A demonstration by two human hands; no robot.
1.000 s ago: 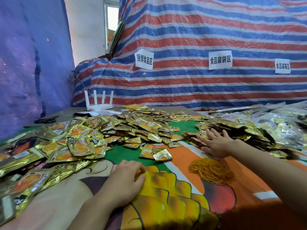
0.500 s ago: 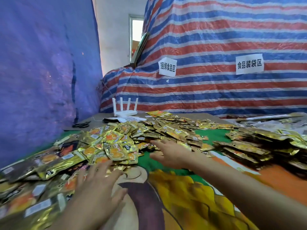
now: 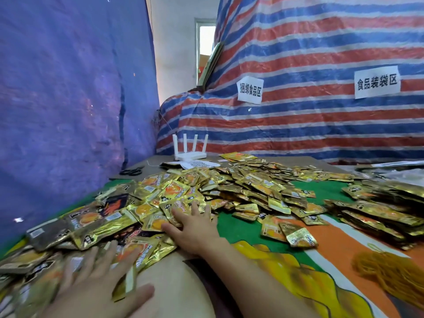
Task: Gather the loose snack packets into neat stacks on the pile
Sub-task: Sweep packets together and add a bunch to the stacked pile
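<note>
The snack packets (image 3: 183,196) are heaped in a wide gold pile across the left and middle of the counter (image 3: 309,160), over which a printed cloth (image 3: 243,228) of green, orange and yellow is spread. The left hand (image 3: 91,288), blurred, is laid flat on the near edge of the pile, with fingers straight and spread and nothing gripped. The right hand (image 3: 193,228) is laid further in, its straight fingers pressed on packets at the rim of the pile. The hands are held apart. Tidier stacks (image 3: 378,212) are banked at the right, and two loose packets (image 3: 290,232) lie on the cloth between them and the pile. A bundle of orange rubber bands (image 3: 394,271) is seen near the right edge. At the far side a white router (image 3: 190,150) is stood, with black scissors (image 3: 132,172) to its left.
</note>
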